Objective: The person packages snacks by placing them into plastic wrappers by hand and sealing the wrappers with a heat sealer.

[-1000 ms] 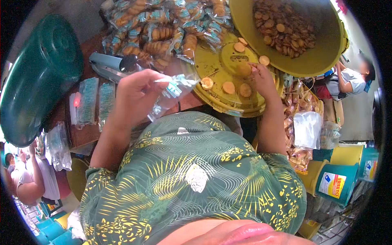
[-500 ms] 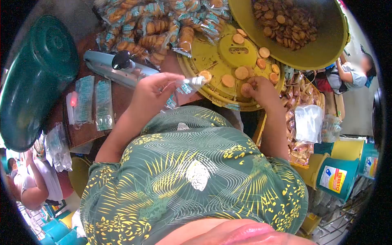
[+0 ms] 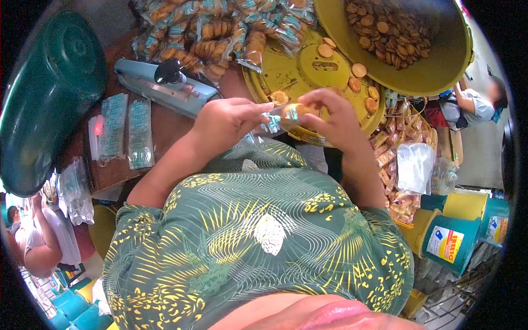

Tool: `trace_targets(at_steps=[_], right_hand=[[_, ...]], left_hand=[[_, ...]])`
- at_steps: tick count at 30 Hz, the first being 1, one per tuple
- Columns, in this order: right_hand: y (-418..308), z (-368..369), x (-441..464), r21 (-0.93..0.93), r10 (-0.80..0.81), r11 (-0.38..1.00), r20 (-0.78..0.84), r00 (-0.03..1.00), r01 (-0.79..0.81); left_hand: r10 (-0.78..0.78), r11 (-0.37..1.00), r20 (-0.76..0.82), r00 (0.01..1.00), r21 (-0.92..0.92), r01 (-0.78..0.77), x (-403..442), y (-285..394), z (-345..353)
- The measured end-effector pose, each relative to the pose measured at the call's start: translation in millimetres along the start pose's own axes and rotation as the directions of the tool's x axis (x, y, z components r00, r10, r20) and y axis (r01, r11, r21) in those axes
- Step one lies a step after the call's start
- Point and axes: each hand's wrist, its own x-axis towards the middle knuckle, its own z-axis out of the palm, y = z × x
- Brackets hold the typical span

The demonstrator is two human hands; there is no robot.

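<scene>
My left hand [image 3: 231, 121] pinches a small clear plastic bag [image 3: 271, 124] with turquoise print, in front of my chest. At the bag's mouth, my right hand [image 3: 336, 118] has its fingers closed round a few round cookies [image 3: 294, 111], which lie against or partly inside the bag; the exact overlap is hard to see. Just beyond my hands is a round yellow lid [image 3: 269, 74] with several loose cookies on it, among them one cookie [image 3: 279, 98] close to the bag and another [image 3: 359, 70] near the right rim.
A yellow tub [image 3: 445, 71] of cookies tilts at the back right. Filled packets [image 3: 214, 30] are piled at the back. A blue bag sealer [image 3: 137, 74], flat printed bags [image 3: 141, 135] and a green container [image 3: 49, 99] lie left. Wrapped packets [image 3: 393, 143] fill the right side. Other people sit nearby.
My right hand has lifted cookies off the near part of the lid and brought them left to the bag. My left hand, holding the bag, has shifted slightly right and down.
</scene>
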Motion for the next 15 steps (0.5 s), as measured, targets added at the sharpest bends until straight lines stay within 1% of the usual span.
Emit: trace_targets(at_steps=[1, 3, 4, 6, 7, 10, 11, 13, 14, 15], right_hand=[[-0.5, 11.9, 4.4, 0.072, -0.026, 0.997, -0.015, 1.0, 0.027], [5.5, 36.2, 14.2, 0.21, -0.075, 0.974, -0.054, 0.996, 0.084], [1.4, 41.1, 17.4, 0.178, -0.172, 0.967, -0.077, 0.982, 0.183], [-8.8, 49.3, 24.8, 0.112, -0.361, 0.921, -0.112, 0.926, 0.373], [-24.6, 51.2, 23.7, 0.031, -0.36, 0.927, -0.203, 0.911, 0.373], [-23.3, 51.1, 24.6, -0.091, -0.322, 0.946, -0.125, 0.939, 0.312], [-22.7, 50.6, 24.2, -0.071, -0.304, 0.952, -0.157, 0.939, 0.297], [-19.3, 47.8, 22.4, -0.032, -0.27, 0.962, -0.219, 0.938, 0.269], [-14.5, 42.0, 21.7, -0.092, -0.21, 0.977, -0.227, 0.951, 0.193], [-6.7, 32.6, 20.1, -0.151, -0.148, 0.982, -0.24, 0.96, 0.113]], left_hand=[[-0.001, 1.0, 0.026, 1.0, 0.026, 0.001, 0.3, 2.1, 1.0], [-0.081, 0.98, 0.012, 0.997, -0.182, 0.082, -1.1, -1.8, 9.1], [-0.122, 0.951, 0.012, 0.993, -0.283, 0.12, -1.5, -4.7, 13.7], [-0.178, 0.832, 0.018, 0.984, -0.531, 0.16, -2.2, -8.7, 20.0], [-0.208, 0.749, 0.027, 0.978, -0.639, 0.177, -2.1, -9.8, 20.5], [-0.186, 0.726, 0.158, 0.97, -0.642, 0.244, 1.5, -6.7, 12.9], [-0.2, 0.817, 0.33, 0.923, -0.464, 0.343, 3.2, -9.0, 3.6], [-0.188, 0.703, 0.385, 0.904, -0.59, 0.397, 0.3, -21.2, 16.2], [-0.176, 0.637, 0.413, 0.894, -0.645, 0.423, -0.2, -25.7, 21.2], [-0.214, 0.671, 0.391, 0.895, -0.607, 0.426, 1.6, -19.8, 19.0]])
